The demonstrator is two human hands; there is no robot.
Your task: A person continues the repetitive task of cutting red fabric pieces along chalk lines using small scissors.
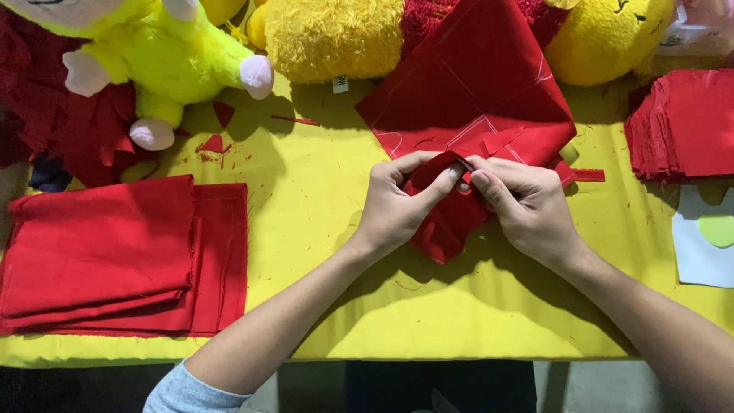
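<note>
My left hand [397, 206] and my right hand [527, 206] meet at the middle of the yellow table [321, 199]. Together they pinch a small piece of red cloth [447, 222] between thumbs and forefingers, its lower end hanging below my hands onto the table. Just behind my hands lies a large red cloth sheet [474, 92] with faint chalk outlines drawn on it. Both hands are closed on the small piece.
A folded stack of red cloth [115, 252] lies at the left. A pile of cut red pieces [684, 122] sits at the right edge above a white card [699, 245]. Yellow and green plush toys [168, 53] line the far side. Red scraps [214, 145] dot the table.
</note>
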